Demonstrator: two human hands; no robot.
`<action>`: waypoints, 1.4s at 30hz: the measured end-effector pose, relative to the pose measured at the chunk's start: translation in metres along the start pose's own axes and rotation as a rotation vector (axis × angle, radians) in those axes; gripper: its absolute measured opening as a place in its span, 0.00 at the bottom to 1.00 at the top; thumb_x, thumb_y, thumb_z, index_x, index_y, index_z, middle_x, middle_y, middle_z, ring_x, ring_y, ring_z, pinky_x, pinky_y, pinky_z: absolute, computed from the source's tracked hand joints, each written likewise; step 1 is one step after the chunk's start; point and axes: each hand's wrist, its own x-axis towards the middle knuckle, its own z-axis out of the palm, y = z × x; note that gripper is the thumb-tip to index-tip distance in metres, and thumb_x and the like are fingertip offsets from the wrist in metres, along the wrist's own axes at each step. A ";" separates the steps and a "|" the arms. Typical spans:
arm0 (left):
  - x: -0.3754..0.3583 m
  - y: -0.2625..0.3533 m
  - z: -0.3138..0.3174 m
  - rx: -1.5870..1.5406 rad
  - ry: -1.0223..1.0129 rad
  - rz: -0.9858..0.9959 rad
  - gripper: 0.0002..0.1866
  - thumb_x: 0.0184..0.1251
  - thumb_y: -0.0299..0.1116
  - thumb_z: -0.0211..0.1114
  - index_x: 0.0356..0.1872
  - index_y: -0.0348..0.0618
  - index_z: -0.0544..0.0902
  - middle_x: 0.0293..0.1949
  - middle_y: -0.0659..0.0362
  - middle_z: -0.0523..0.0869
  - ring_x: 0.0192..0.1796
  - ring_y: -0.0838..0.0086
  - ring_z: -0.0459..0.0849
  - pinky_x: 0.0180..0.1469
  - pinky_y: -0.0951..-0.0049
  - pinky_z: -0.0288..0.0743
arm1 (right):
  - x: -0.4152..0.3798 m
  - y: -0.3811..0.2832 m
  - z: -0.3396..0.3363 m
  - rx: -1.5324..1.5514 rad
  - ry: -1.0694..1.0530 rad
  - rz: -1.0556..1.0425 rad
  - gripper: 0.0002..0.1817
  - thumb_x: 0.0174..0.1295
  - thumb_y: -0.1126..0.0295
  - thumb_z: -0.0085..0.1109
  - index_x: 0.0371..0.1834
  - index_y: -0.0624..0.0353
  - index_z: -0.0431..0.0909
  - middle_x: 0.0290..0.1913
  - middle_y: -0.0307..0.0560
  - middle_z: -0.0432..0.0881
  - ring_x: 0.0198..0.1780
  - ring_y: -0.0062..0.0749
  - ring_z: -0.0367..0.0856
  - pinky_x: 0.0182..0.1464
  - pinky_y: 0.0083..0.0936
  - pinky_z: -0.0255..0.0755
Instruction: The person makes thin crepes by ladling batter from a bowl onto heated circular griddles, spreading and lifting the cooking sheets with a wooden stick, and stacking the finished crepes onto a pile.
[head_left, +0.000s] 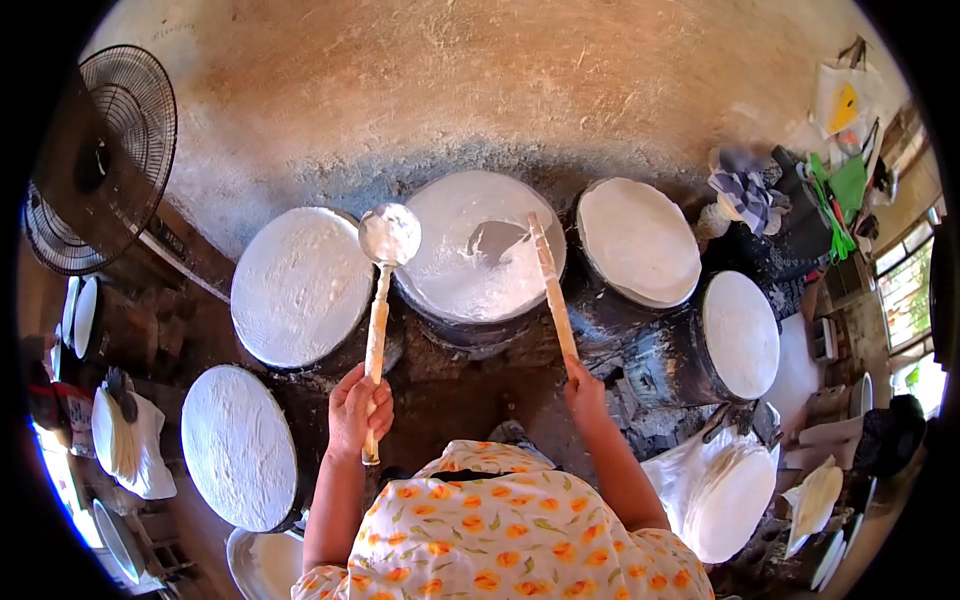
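Note:
My left hand point(354, 412) is wrapped round the wooden handle of a ladle point(390, 236). Its round metal bowl is coated in white and overlaps the gap between two griddles in this view. A flat wooden stick point(550, 280) is gripped at its lower end by my right hand point(584, 390). The stick's far tip lies over the middle round griddle point(440, 262), beside a bare grey patch in the white layer spread there. Thin white strands show between the patch and the tip.
More white-covered round griddles stand left point(300, 290), lower left point(240, 450), right point(640, 240) and far right point(741, 335). A stack of round white sheets point(725, 500) sits on plastic at lower right. A fan point(110, 150) stands left, before the plaster wall point(480, 90).

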 end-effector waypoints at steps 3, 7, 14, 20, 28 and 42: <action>0.009 0.000 0.005 0.010 -0.016 0.021 0.15 0.73 0.32 0.47 0.54 0.38 0.72 0.24 0.62 0.69 0.14 0.84 0.63 0.12 0.82 0.60 | -0.013 -0.001 -0.002 0.232 -0.168 0.057 0.30 0.55 0.74 0.56 0.63 0.35 0.70 0.26 0.58 0.75 0.26 0.51 0.79 0.29 0.44 0.73; 0.018 -0.001 0.013 0.023 0.005 0.013 0.14 0.73 0.32 0.47 0.54 0.37 0.73 0.24 0.62 0.69 0.14 0.84 0.63 0.12 0.82 0.60 | -0.054 0.027 -0.014 -0.154 -0.328 -0.176 0.29 0.55 0.73 0.54 0.62 0.33 0.71 0.24 0.57 0.75 0.26 0.51 0.79 0.28 0.45 0.73; 0.032 -0.011 0.026 0.042 0.026 0.011 0.14 0.72 0.32 0.47 0.53 0.36 0.73 0.24 0.61 0.69 0.14 0.84 0.62 0.11 0.82 0.60 | 0.035 0.061 -0.006 -0.266 -0.045 -0.134 0.29 0.56 0.73 0.54 0.61 0.32 0.71 0.23 0.57 0.74 0.27 0.53 0.79 0.30 0.45 0.74; 0.036 -0.008 0.043 0.052 0.067 0.051 0.14 0.72 0.30 0.47 0.53 0.37 0.74 0.23 0.61 0.70 0.13 0.84 0.63 0.11 0.82 0.60 | 0.032 0.065 -0.007 -0.039 -0.295 -0.192 0.27 0.54 0.73 0.54 0.58 0.32 0.74 0.33 0.59 0.80 0.31 0.53 0.80 0.35 0.43 0.76; 0.029 -0.014 0.048 0.058 0.145 0.082 0.14 0.71 0.31 0.48 0.53 0.36 0.74 0.23 0.62 0.70 0.13 0.84 0.63 0.10 0.82 0.60 | 0.140 0.071 -0.003 0.018 -0.027 -0.202 0.24 0.55 0.77 0.50 0.57 0.48 0.75 0.44 0.59 0.80 0.41 0.55 0.80 0.42 0.44 0.74; 0.017 -0.012 0.053 0.074 0.176 0.076 0.16 0.72 0.34 0.50 0.54 0.36 0.73 0.23 0.62 0.69 0.12 0.84 0.63 0.11 0.83 0.60 | 0.146 -0.005 -0.014 0.344 -0.350 -0.070 0.32 0.53 0.80 0.44 0.66 0.49 0.65 0.61 0.54 0.73 0.61 0.46 0.72 0.63 0.32 0.67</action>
